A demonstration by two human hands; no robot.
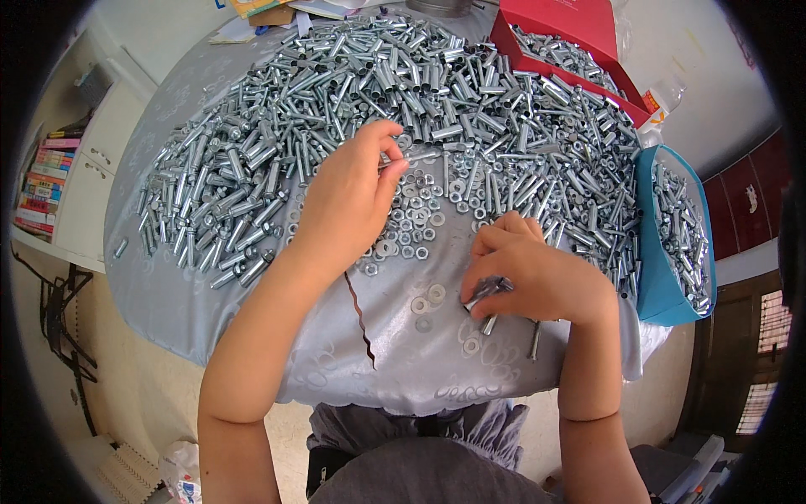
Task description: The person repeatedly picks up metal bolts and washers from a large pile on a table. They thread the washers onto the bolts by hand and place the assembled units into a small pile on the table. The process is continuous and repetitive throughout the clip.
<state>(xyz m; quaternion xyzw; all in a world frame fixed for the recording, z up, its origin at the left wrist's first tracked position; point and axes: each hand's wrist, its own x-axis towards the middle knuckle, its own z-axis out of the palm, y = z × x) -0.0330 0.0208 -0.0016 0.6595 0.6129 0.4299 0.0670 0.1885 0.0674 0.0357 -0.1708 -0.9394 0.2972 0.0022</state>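
My left hand [348, 197] reaches over the middle of the table, thumb and forefinger pinched on a thin silver bolt [422, 157]. Below its fingers lies a patch of nuts and flat washers [416, 210]. Nearer the front, my right hand [537, 273] is closed around shiny metal sleeves [487, 291]; its curled fingers hide how many. Another metal piece [489, 324] shows just under that hand. Several loose washers [436, 293] lie to its left, and a single bolt [536, 340] lies below its wrist.
A wide heap of bolts and sleeves [336, 76] covers the table's far part. A red box [571, 17] at the back right and a teal box [651, 252] at the right hold more hardware. The grey tablecloth [327, 370] has a slit. A clear bottle [666, 97] stands behind.
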